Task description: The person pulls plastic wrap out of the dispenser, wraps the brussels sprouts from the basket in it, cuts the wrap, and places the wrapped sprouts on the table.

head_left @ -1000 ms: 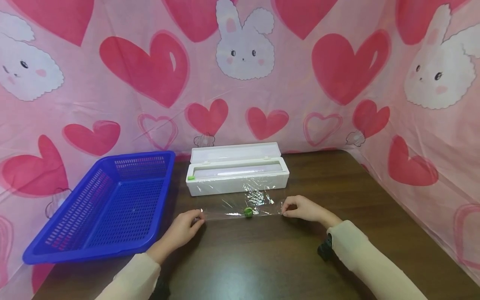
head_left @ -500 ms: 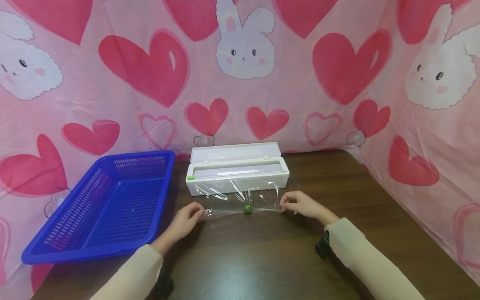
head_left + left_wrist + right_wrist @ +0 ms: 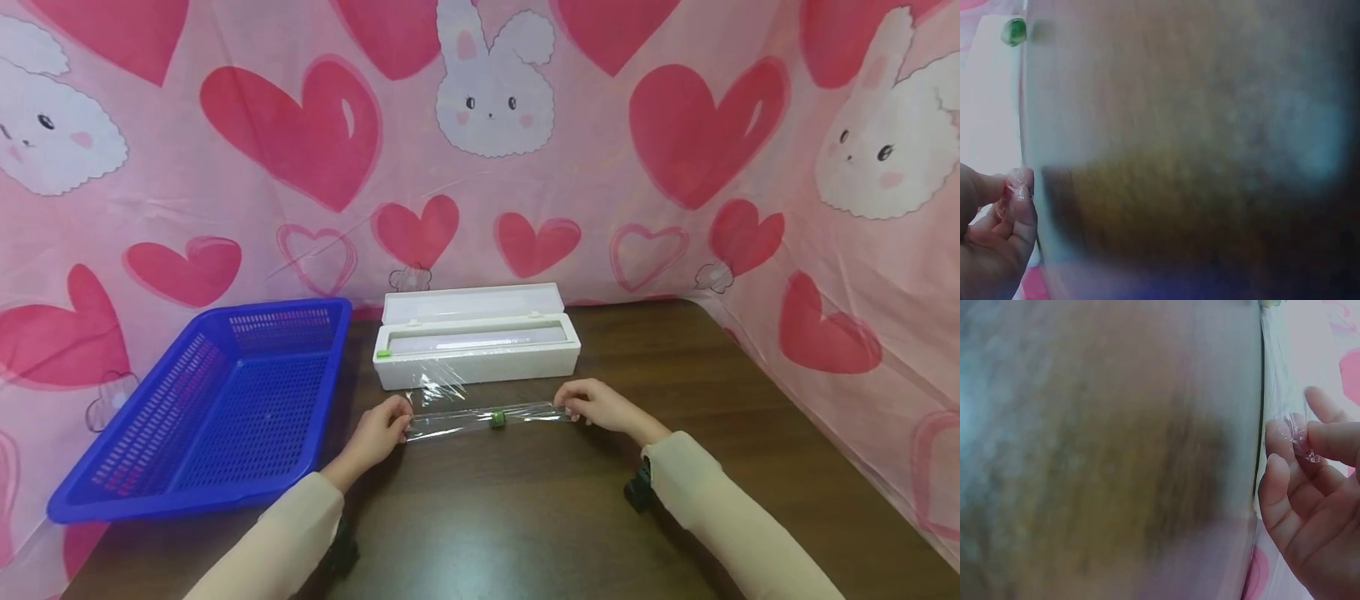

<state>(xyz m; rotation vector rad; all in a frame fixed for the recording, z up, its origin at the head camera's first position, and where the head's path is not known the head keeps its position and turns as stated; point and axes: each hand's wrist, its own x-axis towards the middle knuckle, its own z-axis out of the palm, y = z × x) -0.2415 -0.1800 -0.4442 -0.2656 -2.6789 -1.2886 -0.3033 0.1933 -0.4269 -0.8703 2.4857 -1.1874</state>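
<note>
Staged tabletop booth, not a lived-in room. A pink cloth [image 3: 600,208] printed with red hearts and white rabbits hangs as backdrop on the far, left and right sides, hiding all walls. A dark wooden table [image 3: 525,517] carries household items: a blue basket [image 3: 210,408] at left, a white wrap dispenser [image 3: 476,346] at centre.

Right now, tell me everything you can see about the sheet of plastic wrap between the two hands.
The plastic wrap is a thin, clear, glossy film, wrinkled and gathered into a narrow band across the dark wooden table. The left hand pinches one end, the right hand the other. A small green object sits at its middle. A crumpled flap reaches back to the white dispenser box, whose lid stands open.
</note>
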